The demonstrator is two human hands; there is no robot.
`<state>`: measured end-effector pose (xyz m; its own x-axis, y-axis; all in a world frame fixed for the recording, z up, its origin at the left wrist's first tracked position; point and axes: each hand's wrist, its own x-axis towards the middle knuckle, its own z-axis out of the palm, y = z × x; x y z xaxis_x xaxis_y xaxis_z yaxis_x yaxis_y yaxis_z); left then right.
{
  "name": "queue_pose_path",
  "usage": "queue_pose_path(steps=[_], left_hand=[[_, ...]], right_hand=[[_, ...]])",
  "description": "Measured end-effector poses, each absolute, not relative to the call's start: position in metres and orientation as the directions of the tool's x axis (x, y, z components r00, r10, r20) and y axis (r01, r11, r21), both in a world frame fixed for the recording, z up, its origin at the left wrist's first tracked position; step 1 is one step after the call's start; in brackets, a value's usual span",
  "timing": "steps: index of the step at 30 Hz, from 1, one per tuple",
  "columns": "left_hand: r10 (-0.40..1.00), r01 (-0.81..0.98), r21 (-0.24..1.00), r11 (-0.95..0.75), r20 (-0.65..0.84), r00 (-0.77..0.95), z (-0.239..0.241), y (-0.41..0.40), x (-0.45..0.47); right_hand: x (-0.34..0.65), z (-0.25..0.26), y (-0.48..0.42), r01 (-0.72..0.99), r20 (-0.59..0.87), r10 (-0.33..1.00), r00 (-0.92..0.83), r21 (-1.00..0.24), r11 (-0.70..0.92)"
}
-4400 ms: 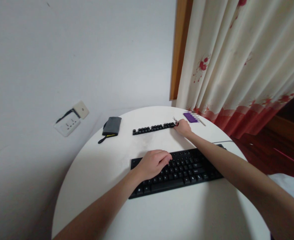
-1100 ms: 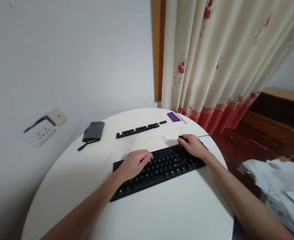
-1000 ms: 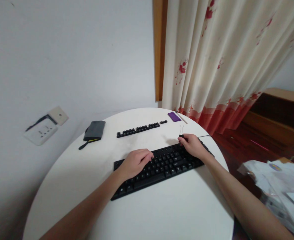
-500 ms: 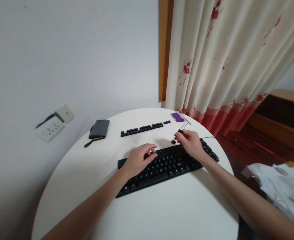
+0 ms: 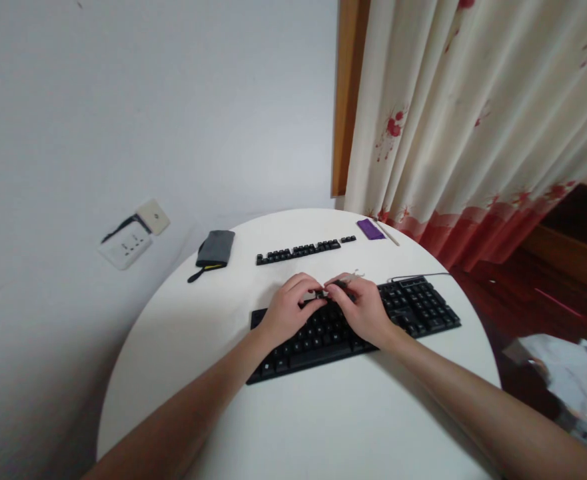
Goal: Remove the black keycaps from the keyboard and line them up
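A black keyboard lies across the middle of the round white table. Both my hands hover over its upper middle rows with their fingertips touching. My right hand is closed on a small metal clip, whose wire loops stick out behind the fingers. My left hand has its fingers curled and pinches a small black keycap where the two hands meet. Behind the keyboard, a row of loose black keycaps lies in a line, apart from both hands.
A grey pouch with a strap lies at the table's back left. A purple flat piece and a thin stick lie at the back right by the curtain. A wall socket is on the left, and papers lie low on the right.
My right hand has come left from the keyboard's right end, carrying the clip with a keycap, to meet my left hand. My left hand has lifted its fingers to it. The camera has turned slightly.
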<state>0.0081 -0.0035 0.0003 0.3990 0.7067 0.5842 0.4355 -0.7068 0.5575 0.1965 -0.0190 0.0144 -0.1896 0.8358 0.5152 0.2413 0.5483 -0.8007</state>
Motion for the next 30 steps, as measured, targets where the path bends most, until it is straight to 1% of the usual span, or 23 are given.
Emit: queue_pose_path(steps=[2,5,8,11,16,20,23,27,30], left_hand=[[0.707,0.440,0.554,-0.706,0.580,0.405,-0.001,-0.004,0.008],[0.696,0.434,0.545,-0.717,0.589,0.411,-0.002,-0.004,0.007],[0.654,0.401,0.518,-0.756,0.623,0.429,-0.002,-0.004,0.007],[0.627,0.423,0.466,-0.777,0.628,0.461,0.000,-0.005,0.008],[0.593,0.488,0.354,-0.798,0.606,0.530,0.003,-0.007,0.009],[0.577,0.528,0.283,-0.801,0.603,0.551,0.002,-0.007,0.008],[0.553,0.567,0.209,-0.797,0.630,0.546,0.004,-0.009,0.007],[0.517,0.601,0.097,-0.793,0.628,0.582,0.010,-0.012,0.007],[0.521,0.614,0.068,-0.786,0.607,0.600,0.012,-0.014,0.009]], right_hand=[[0.196,0.012,-0.021,0.233,0.479,0.862,-0.165,-0.830,0.506],[0.196,0.010,-0.022,0.197,0.402,0.898,-0.181,-0.879,0.434],[0.196,0.009,-0.021,0.181,0.380,0.907,-0.180,-0.894,0.411],[0.197,0.010,-0.021,0.168,0.375,0.915,-0.150,-0.902,0.397],[0.197,0.009,-0.021,0.182,0.305,0.944,-0.127,-0.928,0.324],[0.196,0.006,-0.019,0.117,0.266,0.956,-0.123,-0.953,0.280],[0.197,0.004,-0.016,0.112,0.263,0.958,-0.113,-0.955,0.275],[0.200,0.003,-0.015,0.094,0.296,0.949,-0.108,-0.947,0.306],[0.201,0.005,-0.017,0.120,0.342,0.931,-0.124,-0.926,0.357]])
